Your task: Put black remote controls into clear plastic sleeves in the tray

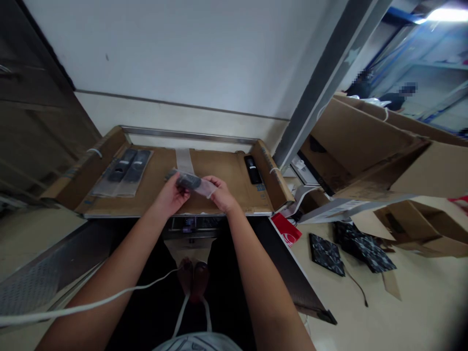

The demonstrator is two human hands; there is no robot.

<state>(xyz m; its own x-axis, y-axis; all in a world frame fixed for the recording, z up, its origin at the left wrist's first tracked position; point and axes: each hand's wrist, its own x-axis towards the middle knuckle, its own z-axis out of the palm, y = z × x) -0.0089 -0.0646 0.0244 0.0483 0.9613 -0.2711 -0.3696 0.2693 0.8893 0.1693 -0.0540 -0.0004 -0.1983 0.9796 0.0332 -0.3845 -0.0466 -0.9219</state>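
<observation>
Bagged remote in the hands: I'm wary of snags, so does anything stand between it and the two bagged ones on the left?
Nothing visible but the left hand gripping the bagged remote; between it and the bagged pair lies only flat cardboard.

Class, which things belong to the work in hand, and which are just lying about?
Likely part of the work:
held bagged remote control
two bagged remote controls
unbagged remote control
cardboard lining

Seemingly just lying about:
red item with white logo
black patterned panels on floor
large open cardboard box
</observation>
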